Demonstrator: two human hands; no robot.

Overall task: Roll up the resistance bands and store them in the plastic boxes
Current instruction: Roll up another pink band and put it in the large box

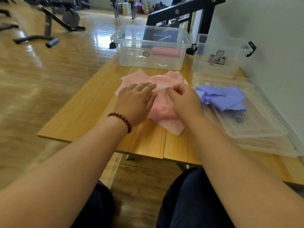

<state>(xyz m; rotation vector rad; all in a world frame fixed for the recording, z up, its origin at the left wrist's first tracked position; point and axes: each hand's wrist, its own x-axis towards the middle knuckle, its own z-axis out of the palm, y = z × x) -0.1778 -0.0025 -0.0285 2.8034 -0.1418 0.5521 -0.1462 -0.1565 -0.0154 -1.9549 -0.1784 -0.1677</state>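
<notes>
Pink resistance band (164, 112) lies crumpled at the middle of the tabletop (82, 116), directly under both hands; its long axis cannot be told while it is bunched. The left hand (134, 102) presses flat on it with straight fingers, and the right hand (184, 99) pinches a fold just beside. Both are equally near. A rolled pink band (165, 51) sits in the large clear box (131, 63) at the far edge. A purple band (220, 97) rests on a lid (255, 125) at the right edge. The label (146, 54) on the box is unreadable.
</notes>
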